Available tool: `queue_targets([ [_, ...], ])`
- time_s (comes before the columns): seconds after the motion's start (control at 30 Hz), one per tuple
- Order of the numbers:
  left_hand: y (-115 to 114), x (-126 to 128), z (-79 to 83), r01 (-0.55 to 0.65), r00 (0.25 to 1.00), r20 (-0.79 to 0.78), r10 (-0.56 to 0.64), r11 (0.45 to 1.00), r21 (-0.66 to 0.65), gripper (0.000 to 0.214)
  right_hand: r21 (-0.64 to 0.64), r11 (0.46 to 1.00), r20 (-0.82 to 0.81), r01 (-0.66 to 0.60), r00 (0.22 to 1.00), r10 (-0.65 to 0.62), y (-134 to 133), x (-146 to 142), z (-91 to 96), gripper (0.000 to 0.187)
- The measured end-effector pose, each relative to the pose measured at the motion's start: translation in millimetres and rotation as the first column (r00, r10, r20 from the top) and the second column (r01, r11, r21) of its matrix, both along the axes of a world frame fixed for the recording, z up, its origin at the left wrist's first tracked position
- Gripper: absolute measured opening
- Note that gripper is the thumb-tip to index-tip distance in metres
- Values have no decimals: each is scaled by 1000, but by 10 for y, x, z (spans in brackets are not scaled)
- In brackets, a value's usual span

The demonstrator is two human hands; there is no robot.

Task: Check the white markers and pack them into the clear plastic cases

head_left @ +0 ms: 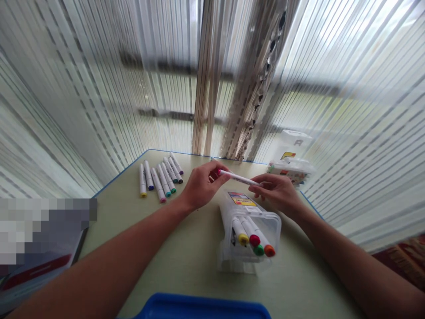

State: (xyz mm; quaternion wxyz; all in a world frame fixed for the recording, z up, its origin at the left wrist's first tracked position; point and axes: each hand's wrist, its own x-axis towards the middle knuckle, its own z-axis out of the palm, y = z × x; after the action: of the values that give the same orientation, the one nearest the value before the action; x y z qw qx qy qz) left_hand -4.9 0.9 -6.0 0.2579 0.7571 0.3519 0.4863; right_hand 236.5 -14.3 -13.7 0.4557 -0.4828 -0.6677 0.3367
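Fingers [223, 180] of the left hand [201, 186] pinch the pink-capped end of a slim white marker [241, 178]; those of the right hand [282, 190] close on its other end. Marker held just above and beyond a clear plastic case [277, 228] lying on a pale green desk [186, 257].

Progress, by judgement: partway. Eight or so white markers with coloured ends [161, 179] lie loosely side by side on the desk, left of the hands. At least four more, with yellow, red, green and orange ends [254, 240], sit inside the case. Held one belongs to neither group at present, its placing not yet done. Which way the markers are passing, cannot tell.

Held marker: straight white barrel, dark print along it, too blurred to read; slightly tilted, right end lower. Far tip hidden by right fingers.
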Motion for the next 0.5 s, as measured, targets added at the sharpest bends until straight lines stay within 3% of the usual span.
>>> queue_targets([
  [0.17,156,-99,-97,19,988,-151,-27,998,-56,24,120,991,-81,57,996,-47,-51,-67,53,37],
  [0.3,200,-123,-133,57,950,-306,-63,998,-29,21,212,976,-91,40,996,-21,-169,-181,127,33],
  [0.5,186,-108,-116,87,929,-359,-86,996,-14,21,278,961,-30,-3,999,12,-235,-225,138,33],
])
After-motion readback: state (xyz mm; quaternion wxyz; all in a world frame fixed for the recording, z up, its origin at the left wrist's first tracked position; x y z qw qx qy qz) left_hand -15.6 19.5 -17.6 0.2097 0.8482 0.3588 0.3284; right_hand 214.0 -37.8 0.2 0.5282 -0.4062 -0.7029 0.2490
